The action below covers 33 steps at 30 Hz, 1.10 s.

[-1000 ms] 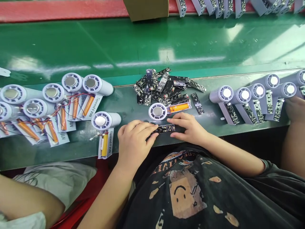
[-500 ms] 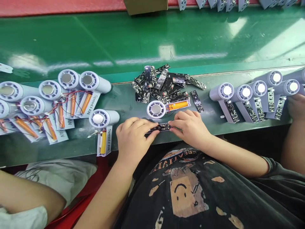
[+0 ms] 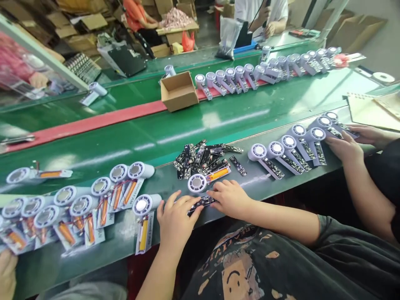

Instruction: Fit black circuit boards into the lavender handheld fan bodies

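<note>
Near the table's front edge, my left hand [image 3: 178,216] and my right hand [image 3: 231,199] pinch the two ends of a narrow black circuit board [image 3: 203,201]. Just beyond the board lies a fan unit [image 3: 197,183] with its round end up and an orange battery [image 3: 218,174] in its open handle. Behind that is a heap of loose circuit boards [image 3: 203,160], and one board [image 3: 238,165] lies apart to its right. A fan with a yellow battery [image 3: 143,234] rests left of my left hand.
Several fans with orange batteries [image 3: 67,194] crowd the left. On the right stand several fans with boards [image 3: 276,148], beside another person's hands [image 3: 346,146]. A cardboard box [image 3: 179,91] sits on a red strip [image 3: 103,117] beyond the green surface. More people are at the back.
The view has tilted up and turned, bringing the far line, the box and more people into sight. Both hands still hold the board; the left fingers are spread slightly more.
</note>
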{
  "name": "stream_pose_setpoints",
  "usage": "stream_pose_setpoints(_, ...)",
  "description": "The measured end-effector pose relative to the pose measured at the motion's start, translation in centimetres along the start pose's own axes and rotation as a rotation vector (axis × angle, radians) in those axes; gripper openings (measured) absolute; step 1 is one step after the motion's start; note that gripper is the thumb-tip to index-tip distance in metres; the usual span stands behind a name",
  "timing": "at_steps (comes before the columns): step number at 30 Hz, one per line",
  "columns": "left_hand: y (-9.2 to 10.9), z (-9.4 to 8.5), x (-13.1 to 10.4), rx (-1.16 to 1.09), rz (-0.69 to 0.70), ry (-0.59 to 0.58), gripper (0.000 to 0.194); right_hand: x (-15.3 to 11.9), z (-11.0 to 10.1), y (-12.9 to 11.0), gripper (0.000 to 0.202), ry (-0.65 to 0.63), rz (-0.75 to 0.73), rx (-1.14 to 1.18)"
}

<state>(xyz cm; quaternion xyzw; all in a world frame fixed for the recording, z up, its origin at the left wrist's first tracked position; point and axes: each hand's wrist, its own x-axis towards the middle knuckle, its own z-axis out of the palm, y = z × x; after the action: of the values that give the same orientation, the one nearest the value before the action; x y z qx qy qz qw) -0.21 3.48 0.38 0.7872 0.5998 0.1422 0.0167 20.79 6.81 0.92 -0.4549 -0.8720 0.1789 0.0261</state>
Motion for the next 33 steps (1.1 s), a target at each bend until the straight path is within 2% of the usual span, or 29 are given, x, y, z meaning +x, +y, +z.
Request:
stream_pose_setpoints(3, -0.5, 0.2, 0.1, -0.016, 0.053, 0.032, 0.013, 0.3, 0.2, 0.1, 0.036, -0.019, -0.003, 0.0)
stream_pose_setpoints(5, -0.9, 0.1, 0.0, -0.118, 0.066, 0.077, 0.016, 0.7, 0.4, 0.0, 0.039, -0.013, -0.021, -0.008)
stream_pose_setpoints(8, -0.9, -0.6, -0.4, -0.339, -0.027, 0.231, 0.023, 1.4, 0.7, -0.7, 0.047, -0.031, -0.061, -0.025)
stream_pose_setpoints(10, -0.6, -1.6, -0.9, -0.431, -0.061, 0.319, 0.026, 1.3, 0.7, -1.1, 0.043, -0.069, -0.104, -0.022)
stream_pose_setpoints(13, -0.4, -3.4, -1.4, -0.482, -0.093, 0.425, 0.026, -0.9, -0.2, -0.6, 0.037, -0.094, -0.133, 0.08)
stream_pose_setpoints(16, -1.3, -4.3, -1.4, -0.498, -0.146, 0.497, 0.026, -4.8, -2.4, 2.1, 0.028, -0.071, -0.164, 0.385)
stream_pose_setpoints(18, -2.1, -3.7, -0.9, -0.431, -0.126, 0.439, 0.028, -6.9, -4.2, 4.7, 0.028, 0.094, -0.08, 0.572)
stream_pose_setpoints(20, -2.2, -2.4, 0.2, -0.302, -0.036, 0.333, 0.033, -7.8, -6.3, 7.4, 0.031, 0.321, 0.138, 0.519)
stream_pose_setpoints(21, -2.0, -1.5, 0.9, -0.229, 0.021, 0.281, 0.039, -7.9, -7.3, 8.7, 0.033, 0.394, 0.26, 0.433)
stream_pose_setpoints(23, -1.0, 0.2, 2.4, -0.093, 0.097, 0.19, 0.052, -7.7, -9.0, 10.6, 0.032, 0.443, 0.481, 0.243)
stream_pose_setpoints(25, 0.0, 1.6, 3.5, -0.019, 0.09, 0.104, 0.056, -7.4, -9.9, 11.7, 0.031, 0.422, 0.586, 0.131)
stream_pose_setpoints(28, 0.3, 2.5, 3.9, -0.079, 0.015, 0.025, 0.051, -8.1, -8.8, 11.6, 0.032, 0.366, 0.507, 0.139)
stream_pose_setpoints(31, -0.7, 2.3, 3.1, -0.19, -0.031, -0.001, 0.051, -9.7, -5.6, 10.4, 0.034, 0.367, 0.37, 0.104)
stream_pose_setpoints(33, -1.5, 1.9, 2.4, -0.249, -0.033, -0.028, 0.052, -10.5, -3.2, 9.7, 0.036, 0.42, 0.353, -0.018)
